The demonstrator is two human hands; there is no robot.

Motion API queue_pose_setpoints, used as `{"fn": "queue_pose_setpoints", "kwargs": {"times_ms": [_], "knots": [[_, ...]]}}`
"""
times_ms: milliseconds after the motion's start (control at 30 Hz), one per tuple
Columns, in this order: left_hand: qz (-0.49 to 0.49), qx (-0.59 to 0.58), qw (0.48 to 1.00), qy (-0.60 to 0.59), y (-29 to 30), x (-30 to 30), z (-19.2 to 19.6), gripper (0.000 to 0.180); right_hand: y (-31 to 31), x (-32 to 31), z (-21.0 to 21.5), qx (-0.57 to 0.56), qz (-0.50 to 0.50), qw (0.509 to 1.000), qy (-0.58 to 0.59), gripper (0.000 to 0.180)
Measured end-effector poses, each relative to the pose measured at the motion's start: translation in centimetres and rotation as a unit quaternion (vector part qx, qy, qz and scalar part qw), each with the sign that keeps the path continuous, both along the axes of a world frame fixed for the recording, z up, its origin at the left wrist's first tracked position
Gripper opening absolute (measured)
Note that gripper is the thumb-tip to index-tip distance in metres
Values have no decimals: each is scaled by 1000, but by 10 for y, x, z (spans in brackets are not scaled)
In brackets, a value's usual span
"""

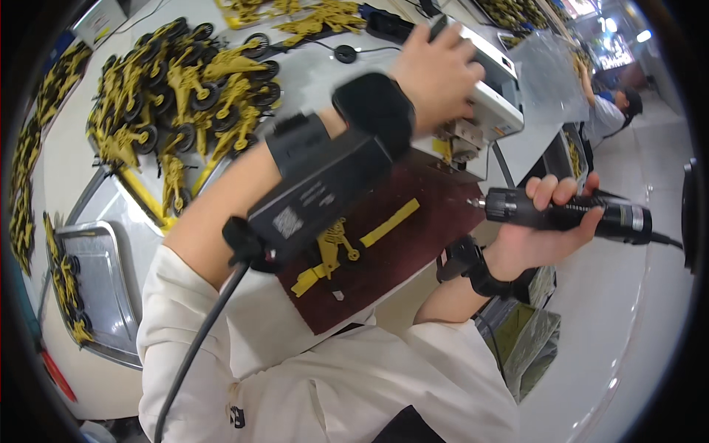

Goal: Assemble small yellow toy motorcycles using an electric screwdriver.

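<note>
My left hand reaches up and away, its fingers bent but spread over the top of a white box-shaped machine; I see nothing held in it. To the right, my right hand wraps round a black corded electric screwdriver, whose bit points left over the mat's edge. On the dark red mat lies a yellow plastic assembly, partly hidden by the device on my left forearm. A yellow strip is beside it.
A big heap of yellow parts with black wheels fills the far left. A metal tray holds more at the left. Bins with plastic liners stand low at the right. A co-worker is at the far right.
</note>
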State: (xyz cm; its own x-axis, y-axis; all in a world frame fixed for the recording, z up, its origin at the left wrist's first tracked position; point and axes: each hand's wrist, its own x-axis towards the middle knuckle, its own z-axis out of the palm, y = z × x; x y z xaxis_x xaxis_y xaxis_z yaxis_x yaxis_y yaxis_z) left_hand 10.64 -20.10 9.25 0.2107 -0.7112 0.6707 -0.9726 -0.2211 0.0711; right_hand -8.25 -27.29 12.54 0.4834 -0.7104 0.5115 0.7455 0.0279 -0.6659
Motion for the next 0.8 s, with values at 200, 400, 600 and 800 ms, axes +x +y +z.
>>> {"fn": "queue_pose_setpoints", "kwargs": {"times_ms": [200, 400, 600, 800], "knots": [[-99, 26, 995, 11, -12, 27, 4, 36, -11, 7, 1, 12, -37, 999, 13, 42], [-134, 86, 983, 87, -1, 52, 19, 37, -6, 7, 6, 14, -17, 1000, -5, 43], [-146, -89, 980, 97, 5, 29, 11, 31, 10, 25, -1, 21, -34, 999, 36, 43], [-257, 12, 883, 393, 121, -61, 6, 22, 48, 23, 8, 43, 144, 988, -29, 60]]}}
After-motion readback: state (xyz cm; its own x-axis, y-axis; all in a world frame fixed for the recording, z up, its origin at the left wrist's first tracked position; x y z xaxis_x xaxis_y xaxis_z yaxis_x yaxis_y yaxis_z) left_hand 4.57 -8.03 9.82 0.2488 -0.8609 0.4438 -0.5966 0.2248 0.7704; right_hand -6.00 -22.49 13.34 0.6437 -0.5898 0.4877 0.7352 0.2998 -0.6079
